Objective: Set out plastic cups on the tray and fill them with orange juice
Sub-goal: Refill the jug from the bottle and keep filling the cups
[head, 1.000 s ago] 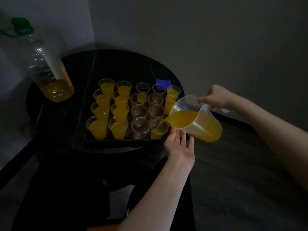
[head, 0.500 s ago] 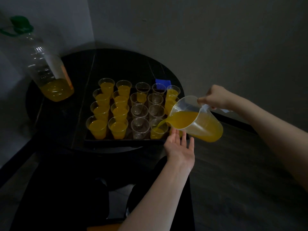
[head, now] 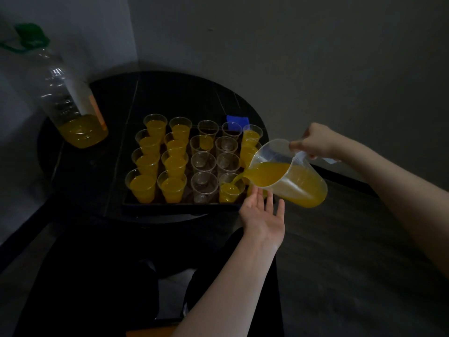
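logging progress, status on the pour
Right hand tilting jug, juice streaming into front cup. Left hand open under jug. Seven cups empty. Nothing in the way.

Since a second ago we see the juice level in the front cup (head: 230, 189), lower centre of the frame, has risen under the stream from the jug (head: 286, 172); the jug's tilt has eased slightly steeper.

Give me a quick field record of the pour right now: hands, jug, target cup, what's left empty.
right hand: grips the handle of the clear plastic jug, tilted, pouring
left hand: open, at the near right corner of the dark tray
target: near-row clear plastic cup, partly filled
empty cups: several in the two middle-right columns
big clear bottle: juice low
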